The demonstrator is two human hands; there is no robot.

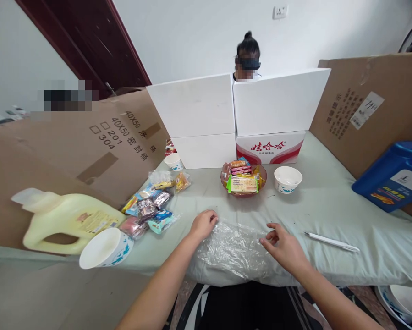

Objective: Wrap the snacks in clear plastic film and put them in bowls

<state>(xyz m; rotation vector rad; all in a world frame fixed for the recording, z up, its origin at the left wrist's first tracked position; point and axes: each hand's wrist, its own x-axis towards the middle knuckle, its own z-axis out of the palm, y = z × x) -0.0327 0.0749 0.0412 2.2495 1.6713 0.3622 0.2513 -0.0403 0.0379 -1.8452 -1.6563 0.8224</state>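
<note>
A crumpled clear plastic bag (pixel 231 247) lies flat at the near edge of the pale green table (pixel 329 206). My left hand (pixel 203 223) rests on the bag's left corner with its fingers curled closed on the plastic. At the bag's right end, my right hand (pixel 282 245) pinches the film between thumb and fingers. Beyond the bag stands a brown glass bowl (pixel 243 179) piled with packaged snacks. A white paper bowl (pixel 287 178) sits just right of it.
Loose snack packets (pixel 151 206) lie left of the bag, by a yellow jug (pixel 64 220) and a tipped white bowl (pixel 106 247). A white pen (pixel 331 241) and blue jug (pixel 393 176) are right. White boxes (pixel 240 110), cardboard walls and a person stand behind.
</note>
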